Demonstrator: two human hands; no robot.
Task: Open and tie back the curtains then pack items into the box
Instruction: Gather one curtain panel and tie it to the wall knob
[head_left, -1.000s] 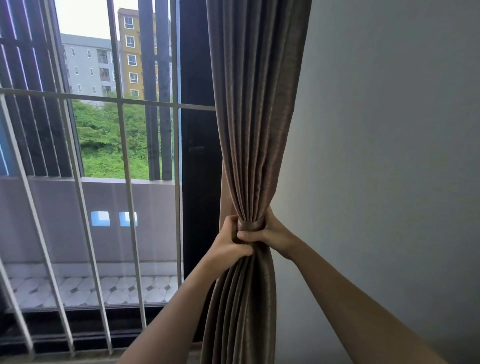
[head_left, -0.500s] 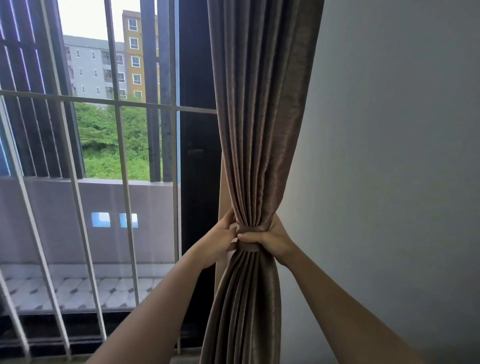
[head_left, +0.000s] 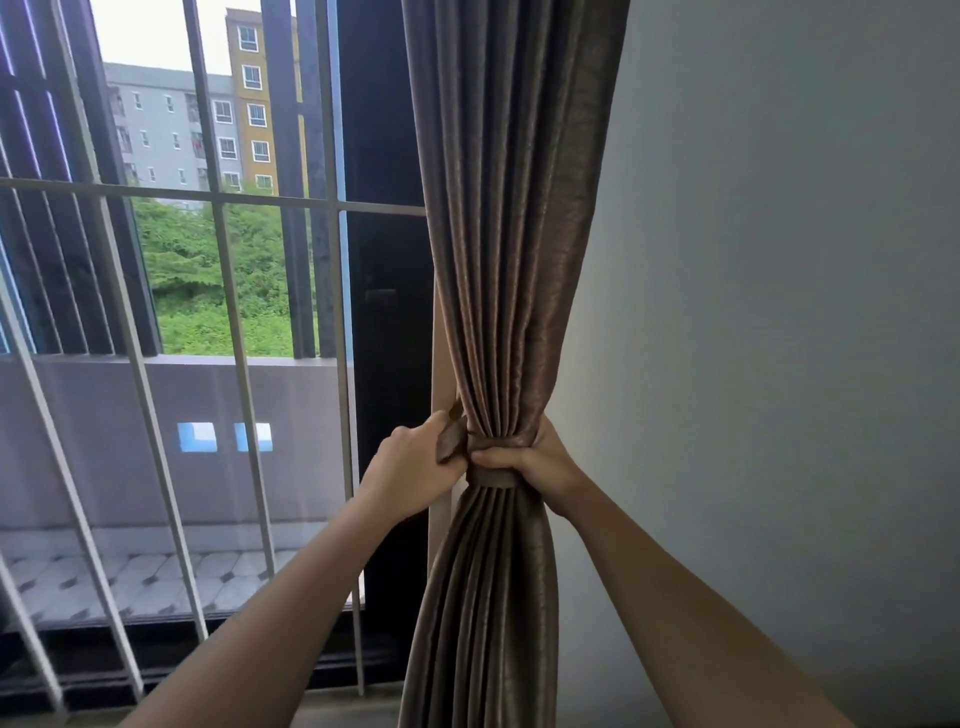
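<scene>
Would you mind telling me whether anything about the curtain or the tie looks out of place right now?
Nothing stands out. The curtain is gathered neatly beside the wall, the tie-back band wraps its waist, the right hand clamps it, and the left hand holds the band's loose end.

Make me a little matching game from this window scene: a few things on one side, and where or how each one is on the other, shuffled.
Things:
1. curtain
2. tie band
3. left hand
4. right hand

States:
a. pulls the band's loose end on the window side
b. bunched into folds beside the wall
c. grips the gathered cloth on the wall side
d. wrapped around the narrowest part

Pairs: 1-b, 2-d, 3-a, 4-c
</scene>
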